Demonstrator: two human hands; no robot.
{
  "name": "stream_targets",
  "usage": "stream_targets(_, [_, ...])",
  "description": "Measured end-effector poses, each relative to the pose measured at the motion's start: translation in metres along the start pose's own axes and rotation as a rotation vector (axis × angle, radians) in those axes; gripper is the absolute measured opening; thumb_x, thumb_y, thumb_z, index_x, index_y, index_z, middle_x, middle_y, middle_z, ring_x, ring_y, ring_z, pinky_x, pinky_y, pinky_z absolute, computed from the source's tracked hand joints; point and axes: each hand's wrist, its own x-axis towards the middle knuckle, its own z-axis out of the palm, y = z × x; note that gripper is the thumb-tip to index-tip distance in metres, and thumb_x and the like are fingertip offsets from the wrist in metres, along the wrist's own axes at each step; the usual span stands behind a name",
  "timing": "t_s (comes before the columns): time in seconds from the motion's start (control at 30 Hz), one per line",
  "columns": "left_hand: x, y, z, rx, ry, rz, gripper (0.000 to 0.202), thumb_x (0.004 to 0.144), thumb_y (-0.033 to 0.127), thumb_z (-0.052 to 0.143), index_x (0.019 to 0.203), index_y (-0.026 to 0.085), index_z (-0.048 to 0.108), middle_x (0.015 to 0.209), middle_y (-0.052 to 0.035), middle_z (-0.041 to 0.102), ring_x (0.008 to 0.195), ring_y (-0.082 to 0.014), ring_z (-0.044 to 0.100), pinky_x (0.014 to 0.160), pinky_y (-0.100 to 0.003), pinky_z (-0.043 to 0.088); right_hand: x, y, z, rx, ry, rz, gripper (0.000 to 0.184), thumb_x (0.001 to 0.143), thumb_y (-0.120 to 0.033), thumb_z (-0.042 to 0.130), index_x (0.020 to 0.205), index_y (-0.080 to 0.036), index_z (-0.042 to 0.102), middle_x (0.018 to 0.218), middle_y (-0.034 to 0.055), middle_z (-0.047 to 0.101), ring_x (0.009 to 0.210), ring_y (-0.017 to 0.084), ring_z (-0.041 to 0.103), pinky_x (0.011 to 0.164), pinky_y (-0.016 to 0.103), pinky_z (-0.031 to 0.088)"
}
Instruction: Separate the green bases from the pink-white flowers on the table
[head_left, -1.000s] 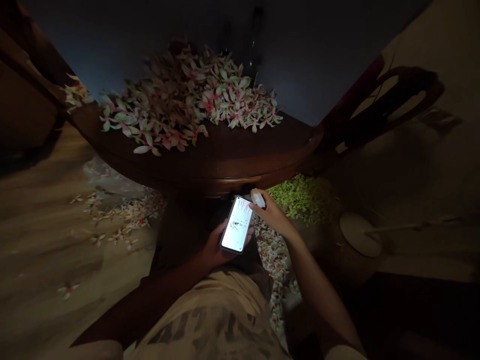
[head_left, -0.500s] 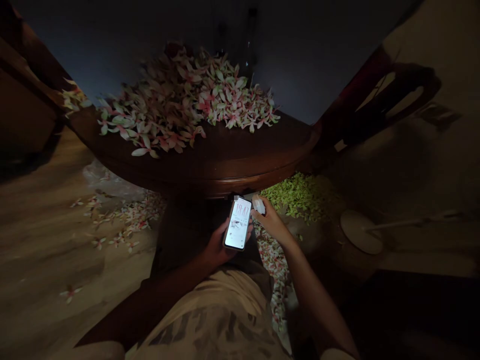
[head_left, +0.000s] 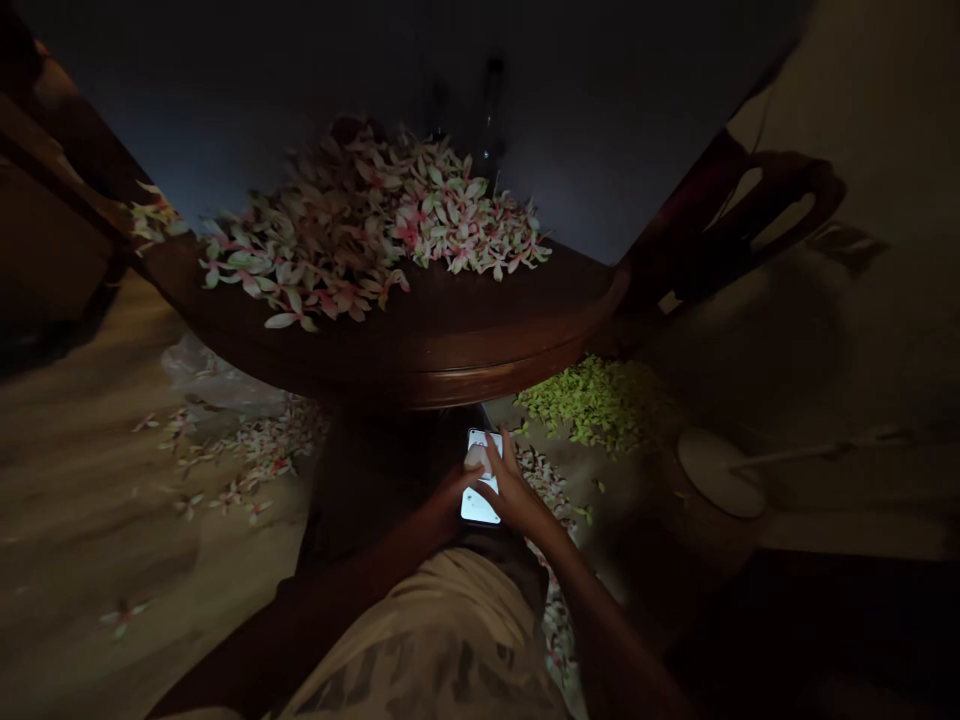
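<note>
A lit phone is low in front of me, screen up, partly covered by my hands; what supports it is hidden. Over its screen is a small white rounded case. My left hand reaches in from the left, its fingers closed at the case. From the right, my right hand lies over the phone's edge, fingers stretched and apart beside the case. Dim light hides whether the right fingertips touch it. Beyond the hands, a dark wooden table bears a heap of pink-white flowers.
Green buds are piled on the floor at the right, near a round white stand base. Loose flowers and a clear plastic bag lie on the left floor. A dark chair stands at the right.
The white case has moved left from my right hand to over the phone screen, where my left hand grips it. My right hand has come over the phone; the phone appears lower and straighter.
</note>
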Motion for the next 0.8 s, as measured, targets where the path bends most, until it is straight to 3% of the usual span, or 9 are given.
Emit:
stream_targets(0.1, [-0.003,0.002,0.002,0.082,0.067,0.038,0.055,0.076,0.035,0.078,0.124,0.014,0.062,0.109,-0.0111,0.073,0.095,-0.0234,0.069,0.081,-0.03,0.049,-0.012,0.008,0.013,0.531,0.138,0.114,0.09,0.082,-0.059,0.066,0.155,-0.028,0.024,0.162,0.0105,0.029,0.151,0.028,0.026,0.12,0.047,0.03])
stream_targets(0.2, [-0.005,0.002,0.005,0.21,0.041,0.06,0.053,0.072,0.031,0.079,0.12,0.014,0.065,0.11,-0.0098,0.073,0.098,-0.023,0.066,0.086,-0.029,0.047,-0.028,0.01,0.019,1.012,0.176,0.253,0.07,0.08,-0.052,0.073,0.14,-0.028,0.048,0.141,0.0065,0.058,0.132,0.024,0.055,0.114,0.041,0.04])
stream_targets(0.3, [-0.001,-0.006,0.009,0.335,-0.002,0.023,0.05,0.069,0.028,0.081,0.116,0.016,0.068,0.108,-0.0079,0.071,0.102,-0.0245,0.062,0.092,-0.032,0.044,-0.046,0.009,0.015,1.175,0.17,0.371,0.051,0.075,-0.041,0.08,0.12,-0.022,0.063,0.116,0.0066,0.072,0.111,0.022,0.067,0.107,0.037,0.046])
stream_targets(0.4, [0.008,-0.019,0.009,0.466,-0.007,0.002,0.044,0.065,0.03,0.085,0.105,0.018,0.072,0.107,-0.0065,0.065,0.113,-0.0278,0.054,0.104,-0.036,0.037,-0.061,0.012,0.01,1.273,0.22,0.437,0.046,0.075,-0.039,0.08,0.114,-0.02,0.065,0.102,0.0056,0.075,0.099,0.022,0.07,0.099,0.037,0.05])
stream_targets(0.5, [0.015,-0.028,0.005,0.566,-0.073,0.031,0.047,0.057,0.032,0.09,0.099,0.019,0.074,0.108,-0.0067,0.055,0.121,-0.0309,0.046,0.113,-0.039,0.028,-0.077,0.023,0.008,1.312,0.27,0.501,0.041,0.074,-0.037,0.08,0.107,-0.018,0.066,0.094,0.0048,0.076,0.091,0.021,0.071,0.093,0.036,0.052])
stream_targets(0.67, [0.019,-0.024,0.003,0.632,-0.182,-0.003,0.063,0.064,0.047,0.085,0.12,0.025,0.068,0.127,-0.0091,0.048,0.131,-0.0328,0.04,0.119,-0.044,0.019,-0.135,0.052,-0.025,1.206,0.323,0.605,0.039,0.062,-0.036,0.084,0.092,-0.017,0.068,0.083,0.0049,0.074,0.078,0.021,0.07,0.083,0.036,0.054])
stream_targets(0.73, [0.019,-0.02,0.004,0.653,-0.202,0.006,0.065,0.065,0.051,0.084,0.122,0.025,0.067,0.128,-0.0096,0.05,0.134,-0.0333,0.036,0.12,-0.044,0.015,-0.168,0.057,-0.049,1.015,0.289,0.63,0.034,0.07,-0.039,0.081,0.092,-0.017,0.069,0.086,0.0068,0.073,0.079,0.021,0.069,0.08,0.036,0.056])
stream_targets(0.8, [0.019,-0.017,0.005,0.664,-0.228,0.031,0.064,0.066,0.052,0.083,0.122,0.025,0.067,0.127,-0.009,0.052,0.134,-0.032,0.037,0.121,-0.043,0.013,-0.194,0.053,-0.07,0.779,0.311,0.606,0.031,0.087,-0.042,0.069,0.104,-0.017,0.067,0.102,0.0084,0.07,0.089,0.02,0.068,0.082,0.038,0.057])
